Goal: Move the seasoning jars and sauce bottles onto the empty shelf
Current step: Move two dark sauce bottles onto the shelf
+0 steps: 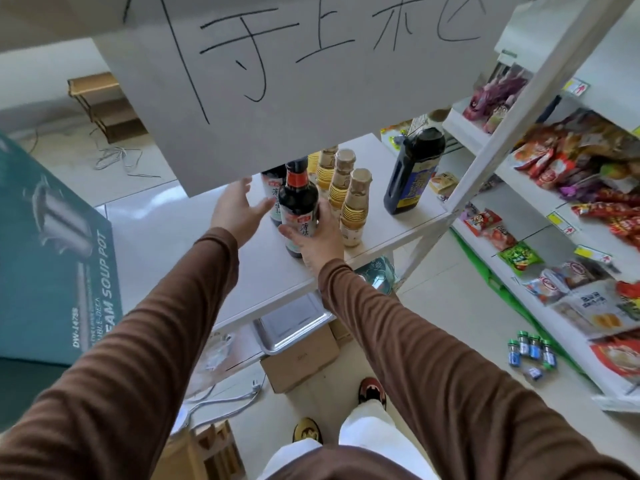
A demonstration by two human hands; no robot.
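My right hand [317, 239] grips a dark soy sauce bottle [298, 202] with a red neck label, standing upright on the white shelf [263, 271]. My left hand [239, 207] is open just left of it, fingers spread, touching nothing. A second dark bottle [272, 188] stands behind, partly hidden. To the right stand three pale paper-capped bottles [353, 209] in a row. A large dark jug [414, 171] with a blue label stands at the shelf's right end. Several small green-capped seasoning jars [533, 351] sit on the floor at the right.
A white paper sign [294, 81] with handwriting hangs over the shelf and hides its back part. A snack rack [571, 202] fills the right side. A teal soup pot box [52, 254] stands at left. A steel tray [294, 323] and cardboard box [301, 358] lie below.
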